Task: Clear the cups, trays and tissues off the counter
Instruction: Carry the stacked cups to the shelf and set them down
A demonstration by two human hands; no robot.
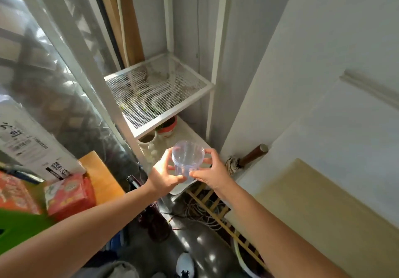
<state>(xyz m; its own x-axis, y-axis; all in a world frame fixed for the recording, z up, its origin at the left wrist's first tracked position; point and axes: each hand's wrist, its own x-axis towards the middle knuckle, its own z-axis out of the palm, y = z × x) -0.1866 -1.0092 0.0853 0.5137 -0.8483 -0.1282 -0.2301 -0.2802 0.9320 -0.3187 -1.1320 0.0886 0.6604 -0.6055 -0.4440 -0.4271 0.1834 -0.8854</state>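
We hold a clear plastic cup [187, 159] clamped between both hands, left hand [165, 175] and right hand [212, 173], just above the lower shelf [183, 188] of a white rack, likely mid-stowing; next we should lower it gently beside the mugs [158, 132].

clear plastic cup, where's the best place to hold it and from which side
Grip the clear plastic cup low on its smooth side wall, below the ridged rim band, coming in from the two sides as the left hand and right hand do. It stands upright, mouth up.
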